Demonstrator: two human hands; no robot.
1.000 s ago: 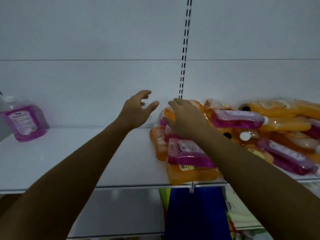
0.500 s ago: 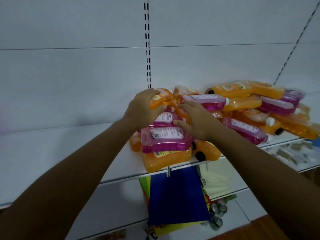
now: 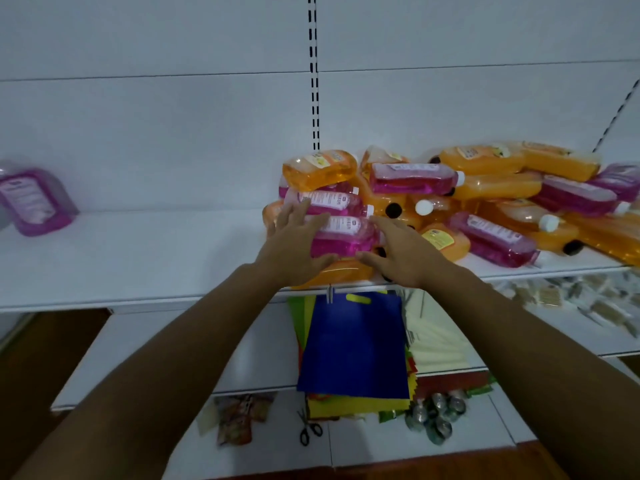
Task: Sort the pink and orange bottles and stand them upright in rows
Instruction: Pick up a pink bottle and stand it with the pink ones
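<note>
We are taking a clear pink plastic bottle (image 3: 343,233) off the near left of the heap on the white shelf (image 3: 138,258). Our left hand (image 3: 294,244) and right hand (image 3: 398,254), fingers spread, flank it. Next, we judge, grip and stand it upright further left.

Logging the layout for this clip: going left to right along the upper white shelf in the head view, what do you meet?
Upright pink bottle with a white label → left hand → pink bottle lying flat between the hands → right hand → heap of orange and pink bottles lying on their sides.
</note>
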